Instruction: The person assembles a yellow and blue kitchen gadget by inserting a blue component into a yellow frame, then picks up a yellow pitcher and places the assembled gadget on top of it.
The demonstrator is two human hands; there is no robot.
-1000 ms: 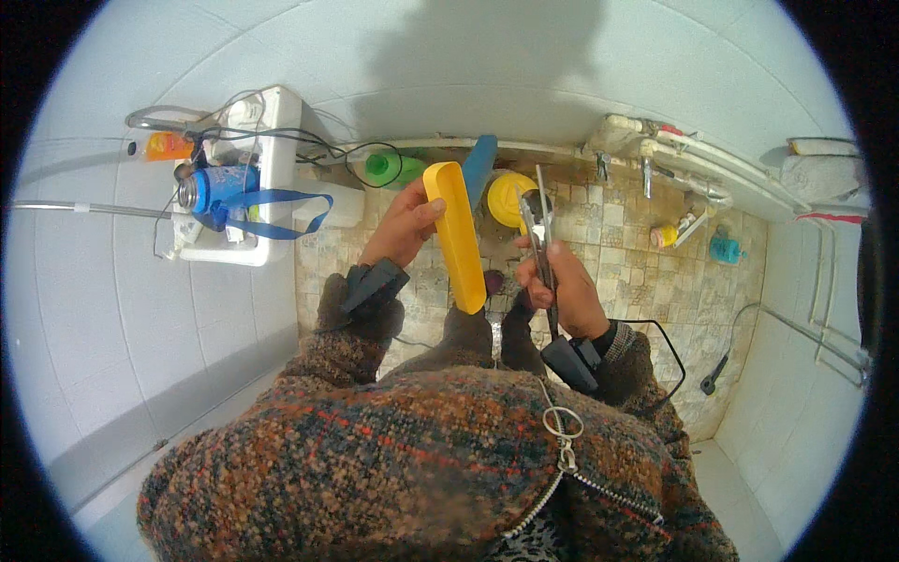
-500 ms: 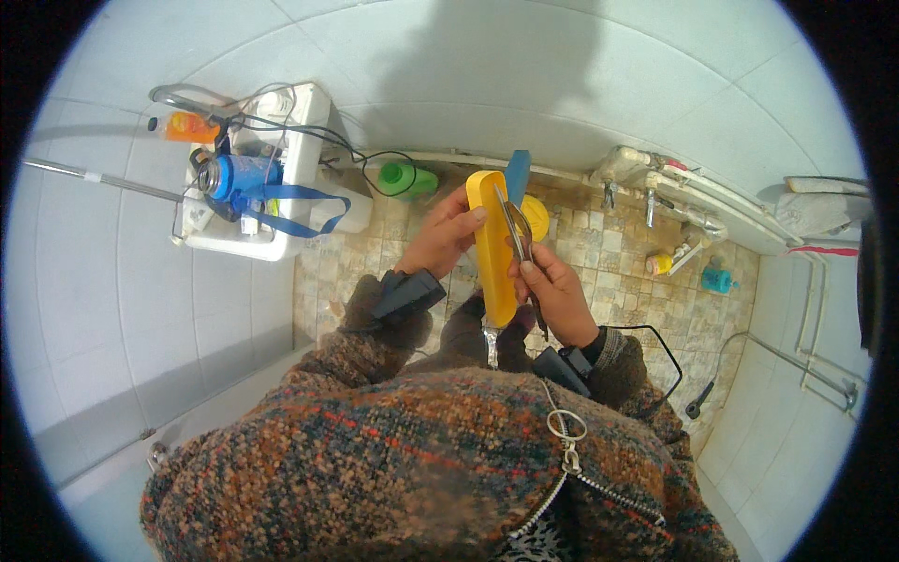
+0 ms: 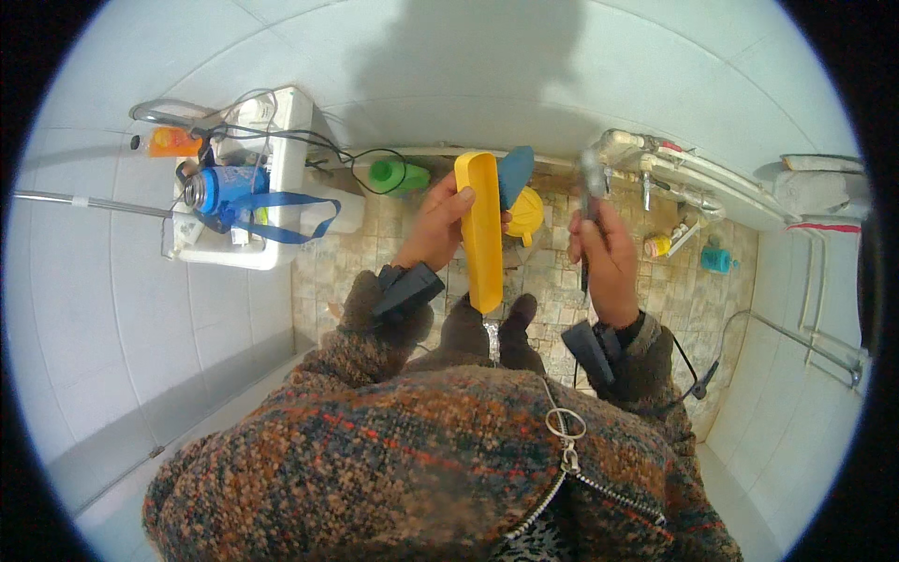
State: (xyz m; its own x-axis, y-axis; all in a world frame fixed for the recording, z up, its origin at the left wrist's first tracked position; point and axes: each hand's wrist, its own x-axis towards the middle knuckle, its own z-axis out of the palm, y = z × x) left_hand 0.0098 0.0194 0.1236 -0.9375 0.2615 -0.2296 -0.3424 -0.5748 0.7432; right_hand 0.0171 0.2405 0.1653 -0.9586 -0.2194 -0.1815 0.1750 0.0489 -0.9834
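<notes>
My left hand [image 3: 433, 229] is closed round a long, narrow yellow cutlery case [image 3: 483, 248] with rounded ends. Its hollow side faces up, and nothing shows inside. A flat blue piece [image 3: 514, 174] sticks out behind the case on its right; the left fingertips show just below, but whether they grip it is unclear. To the right, apart from the case, my right hand [image 3: 611, 262] is closed on metal cutlery [image 3: 591, 192], held upright. Motion blurs its upper end, hiding how many pieces there are.
At the left, a white sink [image 3: 281, 251] carries a blue flask [image 3: 229, 187] with a strap, an orange bottle [image 3: 174, 142] and cables. A green bottle [image 3: 398, 175] and yellow round object [image 3: 526, 217] are on the tiled floor. Pipes [image 3: 688, 183] run along the right wall.
My right hand has moved right, away from the yellow case, taking the cutlery with it. The case has shifted slightly left and stays in my left hand.
</notes>
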